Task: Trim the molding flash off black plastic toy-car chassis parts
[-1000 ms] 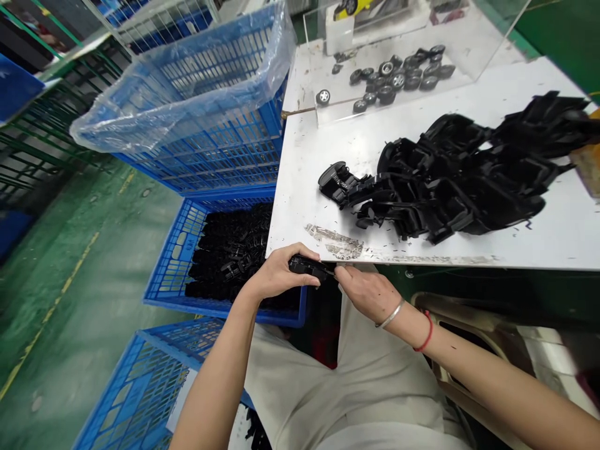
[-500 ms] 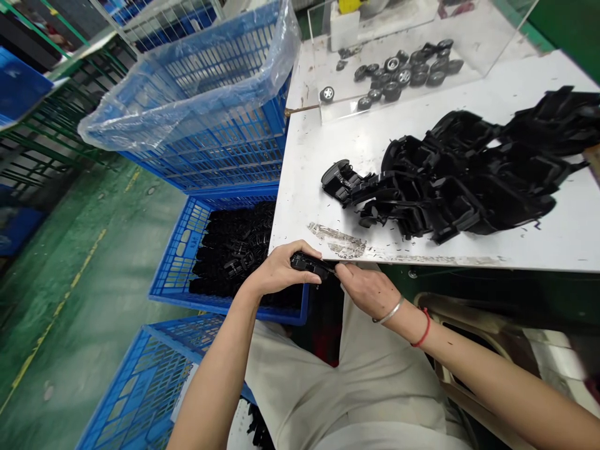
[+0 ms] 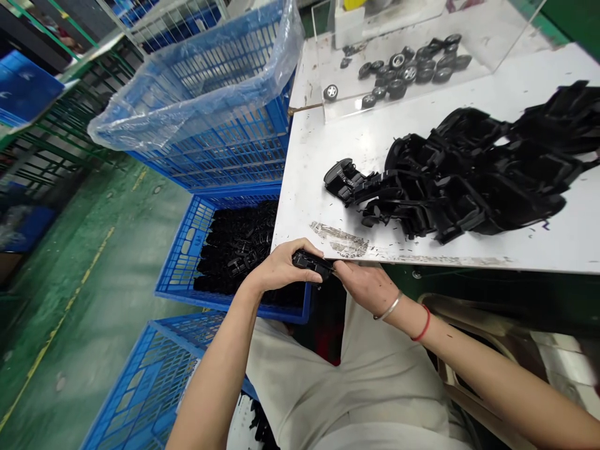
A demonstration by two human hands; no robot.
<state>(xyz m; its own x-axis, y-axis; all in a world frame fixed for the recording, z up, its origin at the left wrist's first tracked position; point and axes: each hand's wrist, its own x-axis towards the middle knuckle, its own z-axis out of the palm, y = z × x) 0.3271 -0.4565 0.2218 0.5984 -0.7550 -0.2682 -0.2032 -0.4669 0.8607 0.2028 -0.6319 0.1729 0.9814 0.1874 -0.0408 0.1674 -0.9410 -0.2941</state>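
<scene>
Head view: left hand (image 3: 281,267) around a black moulded plastic piece (image 3: 312,264); right hand (image 3: 368,289) pinching its angular end

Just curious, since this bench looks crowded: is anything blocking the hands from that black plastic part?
Nothing visible does: the left hand and the right hand are both touching the black plastic part, with nothing between them and it.
</scene>
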